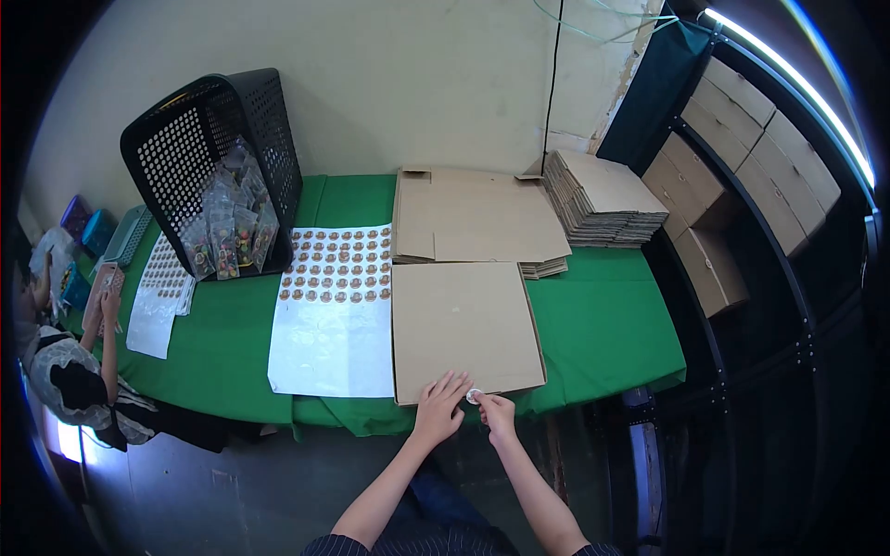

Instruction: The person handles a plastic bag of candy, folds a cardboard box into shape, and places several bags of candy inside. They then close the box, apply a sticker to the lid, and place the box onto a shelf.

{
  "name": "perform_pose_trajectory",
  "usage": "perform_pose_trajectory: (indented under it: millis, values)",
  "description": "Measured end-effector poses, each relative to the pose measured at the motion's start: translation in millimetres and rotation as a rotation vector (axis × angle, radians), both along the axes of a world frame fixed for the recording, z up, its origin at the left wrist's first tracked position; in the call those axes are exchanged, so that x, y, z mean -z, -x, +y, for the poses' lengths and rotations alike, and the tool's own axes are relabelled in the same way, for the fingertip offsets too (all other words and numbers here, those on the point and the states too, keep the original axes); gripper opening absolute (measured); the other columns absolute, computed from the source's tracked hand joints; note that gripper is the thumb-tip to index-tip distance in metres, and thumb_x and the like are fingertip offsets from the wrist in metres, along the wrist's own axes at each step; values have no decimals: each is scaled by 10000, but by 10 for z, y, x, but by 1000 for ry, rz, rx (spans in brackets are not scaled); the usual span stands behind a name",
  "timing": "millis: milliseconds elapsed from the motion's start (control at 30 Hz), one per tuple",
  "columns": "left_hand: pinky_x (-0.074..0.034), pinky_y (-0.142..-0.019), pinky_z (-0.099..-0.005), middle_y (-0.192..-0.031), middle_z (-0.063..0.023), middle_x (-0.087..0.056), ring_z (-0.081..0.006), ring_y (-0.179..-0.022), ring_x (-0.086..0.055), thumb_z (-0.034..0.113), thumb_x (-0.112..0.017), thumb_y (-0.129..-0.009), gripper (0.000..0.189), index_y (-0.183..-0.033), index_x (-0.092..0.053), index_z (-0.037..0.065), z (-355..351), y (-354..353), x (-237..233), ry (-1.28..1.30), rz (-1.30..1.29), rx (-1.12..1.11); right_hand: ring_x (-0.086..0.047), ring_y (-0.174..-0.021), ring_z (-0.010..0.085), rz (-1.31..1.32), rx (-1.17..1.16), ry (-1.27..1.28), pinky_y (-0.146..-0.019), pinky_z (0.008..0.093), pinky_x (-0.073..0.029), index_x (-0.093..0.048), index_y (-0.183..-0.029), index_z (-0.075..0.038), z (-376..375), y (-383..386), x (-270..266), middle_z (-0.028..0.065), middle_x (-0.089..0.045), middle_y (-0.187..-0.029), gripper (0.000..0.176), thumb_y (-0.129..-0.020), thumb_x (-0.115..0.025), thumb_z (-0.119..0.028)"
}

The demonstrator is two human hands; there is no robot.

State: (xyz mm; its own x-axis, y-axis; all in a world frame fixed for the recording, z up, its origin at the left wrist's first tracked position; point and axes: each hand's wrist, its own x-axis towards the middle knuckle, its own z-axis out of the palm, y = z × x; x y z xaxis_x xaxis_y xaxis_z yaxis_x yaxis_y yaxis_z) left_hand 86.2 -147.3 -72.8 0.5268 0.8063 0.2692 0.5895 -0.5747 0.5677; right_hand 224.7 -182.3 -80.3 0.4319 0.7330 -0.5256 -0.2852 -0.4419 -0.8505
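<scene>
A closed flat cardboard box (468, 320) lies at the front edge of the green-covered table. My left hand (439, 408) rests on the box's near edge with its fingers stretched out. Just right of it, my right hand (499, 417) pinches a small round sticker (474, 396) between thumb and finger, close over the same edge. Left of the box is a white sheet of round stickers (332, 343); rows of brown stickers fill its far part, and its near part is bare backing.
Flattened cardboard (482, 213) and a box stack (607, 195) stand behind. A tipped black basket (209, 120) holds bagged small items (232, 213). More sticker sheets (153, 324) lie left, where another person (79, 380) handles a pink tray (104, 292). Shelves with boxes (709, 269) stand right.
</scene>
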Motion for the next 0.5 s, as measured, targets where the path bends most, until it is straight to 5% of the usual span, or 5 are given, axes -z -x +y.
perform_pose_trajectory:
  millis: [500]
  values:
    - [-266, -983, -399, -1334, -14, -406, -212, -1246, -350, 77, -556, -658, 586, -1233, -472, 151, -12, 13, -16, -30, 1, 7, -426, -436, 49, 6, -13, 43, -402, 190, -329, -542, -609, -76, -3, -43, -5, -22, -483, -548, 281, -736, -709, -263]
